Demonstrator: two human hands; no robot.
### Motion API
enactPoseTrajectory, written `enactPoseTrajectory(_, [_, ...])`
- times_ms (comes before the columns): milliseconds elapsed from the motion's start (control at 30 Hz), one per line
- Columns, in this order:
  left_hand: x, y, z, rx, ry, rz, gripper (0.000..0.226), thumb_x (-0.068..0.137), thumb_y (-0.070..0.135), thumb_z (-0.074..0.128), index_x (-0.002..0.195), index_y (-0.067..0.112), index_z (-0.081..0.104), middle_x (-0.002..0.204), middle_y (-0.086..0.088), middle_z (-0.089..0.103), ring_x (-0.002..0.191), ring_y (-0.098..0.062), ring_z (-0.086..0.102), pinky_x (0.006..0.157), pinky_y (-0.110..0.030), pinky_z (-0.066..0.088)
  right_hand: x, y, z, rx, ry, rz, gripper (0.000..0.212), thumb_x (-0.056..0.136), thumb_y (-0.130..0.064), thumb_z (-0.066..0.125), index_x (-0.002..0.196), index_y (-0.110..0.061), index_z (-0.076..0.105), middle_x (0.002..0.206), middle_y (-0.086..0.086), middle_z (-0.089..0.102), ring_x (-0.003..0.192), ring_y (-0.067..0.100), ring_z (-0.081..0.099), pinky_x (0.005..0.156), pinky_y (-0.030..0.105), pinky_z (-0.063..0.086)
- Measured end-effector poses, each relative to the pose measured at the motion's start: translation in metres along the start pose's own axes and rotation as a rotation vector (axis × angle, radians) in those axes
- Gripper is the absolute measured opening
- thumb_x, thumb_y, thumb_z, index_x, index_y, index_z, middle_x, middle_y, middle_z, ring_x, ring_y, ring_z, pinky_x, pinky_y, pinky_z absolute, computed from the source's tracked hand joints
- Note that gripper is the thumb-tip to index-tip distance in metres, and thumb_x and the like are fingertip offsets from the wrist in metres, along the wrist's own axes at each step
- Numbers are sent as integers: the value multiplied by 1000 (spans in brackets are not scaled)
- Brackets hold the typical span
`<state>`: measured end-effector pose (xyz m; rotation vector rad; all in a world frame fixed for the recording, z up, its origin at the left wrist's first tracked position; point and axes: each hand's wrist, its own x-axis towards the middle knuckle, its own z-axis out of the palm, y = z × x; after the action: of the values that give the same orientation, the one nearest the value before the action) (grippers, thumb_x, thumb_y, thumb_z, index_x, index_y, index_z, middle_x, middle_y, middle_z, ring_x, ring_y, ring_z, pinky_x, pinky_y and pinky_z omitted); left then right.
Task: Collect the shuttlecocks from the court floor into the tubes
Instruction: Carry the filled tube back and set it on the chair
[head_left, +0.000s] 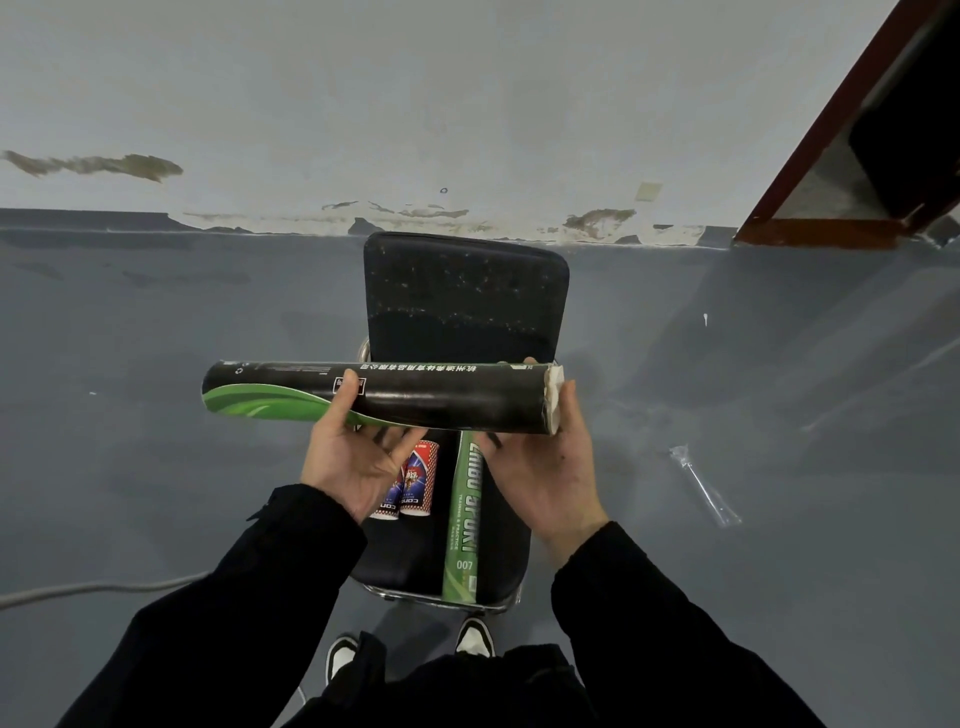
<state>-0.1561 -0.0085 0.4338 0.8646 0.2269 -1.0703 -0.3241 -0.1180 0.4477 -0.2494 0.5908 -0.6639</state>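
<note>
Black sleeves (249, 597) fill the bottom of my view, and past them I see both hands raised over a black chair (467, 291). On my left hand (358, 462) the fingers are spread and only loosely bent, palm up, with the thumb lying over the near side of a long black-and-green tube (363, 397); the fingertips sit under it, so the tube rests on them more than it is gripped. On my right hand (545, 473) the fingers curl round the tube's right end, a fingertip showing above its far edge and the thumb alongside the opening, where something white (555, 397) sits in the mouth. The tube lies level, crosswise, above the chair seat. Under it, on the seat, I see 1 green tube (464, 525) lying lengthwise toward me and 2 short red-and-blue tubes (415, 480) side by side just left of it, partly hidden by my left hand. On the grey floor (156, 415) to the right lies a clear plastic wrapper (706, 486), and 2 black-and-white shoes (475, 639) show below the chair.
</note>
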Motion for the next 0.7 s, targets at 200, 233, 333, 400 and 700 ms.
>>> enactPoseTrajectory(200, [1,-3,3,53,20,12,49,86,43,79,121,11,66,109,-17,79,113,-35,73,80,-47,65,-3,2,3,52,-1,64,51,106,-42,54,148,-14,54,143,23,60,127,45,61,105,68,46])
enactPoseTrajectory(233, [1,-2,3,58,19,19,50,85,44,80,120,12,66,109,-17,79,112,-35,73,79,-47,65,-4,3,2,43,15,62,49,106,-40,54,147,-14,55,143,24,60,126,45,61,104,67,48])
enactPoseTrajectory(333, [2,0,2,51,8,20,49,88,45,79,121,12,66,112,-17,78,114,-35,73,80,-47,64,-5,0,8,-69,92,6,45,108,-37,52,145,-14,56,143,21,61,130,40,61,100,55,55])
enactPoseTrajectory(400, [2,3,1,44,12,21,50,89,46,78,123,11,65,112,-16,78,115,-35,72,81,-45,64,-2,-3,12,-238,184,-124,38,108,-32,53,142,-16,59,139,16,64,127,33,64,102,51,56])
enactPoseTrajectory(700, [-1,5,2,143,19,61,51,88,47,75,124,13,65,106,-12,79,111,-33,74,76,-42,65,-10,-5,13,-1028,88,-651,48,98,-63,32,143,-53,42,155,-16,46,140,-5,42,116,25,39])
